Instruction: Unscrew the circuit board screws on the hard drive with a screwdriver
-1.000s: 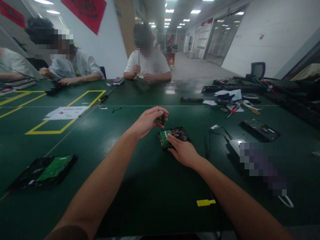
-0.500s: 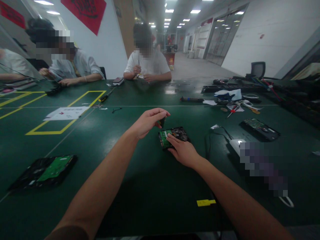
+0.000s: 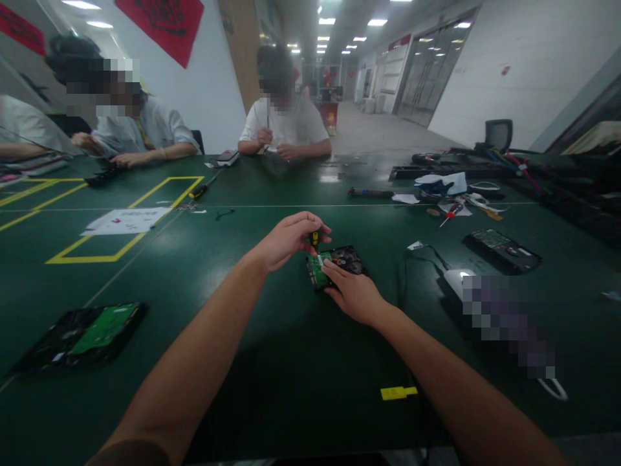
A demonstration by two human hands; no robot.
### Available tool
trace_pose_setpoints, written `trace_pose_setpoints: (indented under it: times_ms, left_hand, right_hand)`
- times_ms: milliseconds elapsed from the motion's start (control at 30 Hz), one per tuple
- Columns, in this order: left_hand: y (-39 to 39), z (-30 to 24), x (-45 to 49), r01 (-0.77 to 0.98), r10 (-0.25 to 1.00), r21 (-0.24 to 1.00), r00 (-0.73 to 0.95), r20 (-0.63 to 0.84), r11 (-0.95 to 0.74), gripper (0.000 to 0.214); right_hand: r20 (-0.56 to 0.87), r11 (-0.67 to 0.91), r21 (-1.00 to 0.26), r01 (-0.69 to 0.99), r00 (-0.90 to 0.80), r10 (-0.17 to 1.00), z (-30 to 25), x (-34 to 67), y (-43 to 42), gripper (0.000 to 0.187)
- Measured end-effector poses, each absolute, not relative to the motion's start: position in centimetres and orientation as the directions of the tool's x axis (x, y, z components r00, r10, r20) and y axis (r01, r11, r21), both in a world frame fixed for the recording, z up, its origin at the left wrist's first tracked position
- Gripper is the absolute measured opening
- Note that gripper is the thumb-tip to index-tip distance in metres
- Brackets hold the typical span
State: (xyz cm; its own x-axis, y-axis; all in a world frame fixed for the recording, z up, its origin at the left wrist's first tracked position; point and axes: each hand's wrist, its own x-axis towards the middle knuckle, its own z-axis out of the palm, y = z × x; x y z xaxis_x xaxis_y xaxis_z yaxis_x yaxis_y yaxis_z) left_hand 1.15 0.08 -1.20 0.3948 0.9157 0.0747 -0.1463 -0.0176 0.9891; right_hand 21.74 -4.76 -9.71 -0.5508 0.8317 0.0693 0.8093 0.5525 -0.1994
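In front of me a hard drive [image 3: 350, 257] lies on the green table, its green circuit board [image 3: 317, 277] facing up. My right hand [image 3: 356, 294] grips its near side, with the fingers stretched over the board and the thumb by the near edge. Above the drive's left part, my left hand [image 3: 294, 239] is closed around the short black-and-yellow handle of a screwdriver [image 3: 315, 240], held upright. The screwdriver's tip is too small to make out, so I cannot tell whether it touches a screw.
Another hard drive [image 3: 104, 330] lies at the left, and one more hard drive [image 3: 504, 251] at the right. A pixelated white device [image 3: 504, 323] with a cable is right of my hand. Further off are a red screwdriver [image 3: 452, 213], a yellow-black screwdriver [image 3: 198, 191] and a paper sheet [image 3: 126, 221]. Co-workers sit opposite.
The screwdriver handle in my left hand has turned, so its yellow part now shows. My left fingers have shifted slightly around it. My right hand stays on the drive.
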Motion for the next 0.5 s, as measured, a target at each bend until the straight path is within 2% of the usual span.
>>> trace_pose_setpoints:
  times_ms: [267,500]
  left_hand:
    - [0.51,-1.09,0.64,-0.031,0.927,0.991,0.351,0.134,-0.132,0.019]
    - [0.22,-0.84,0.84,-0.14,0.92,0.989,0.378,0.103,-0.053,0.015]
  right_hand:
    - [0.076,0.561,-0.202,0.803,-0.558,0.827,-9.85,21.81,-4.7,0.054]
    - [0.075,0.563,-0.189,0.804,-0.56,0.825,-9.49,21.73,-4.88,0.054]
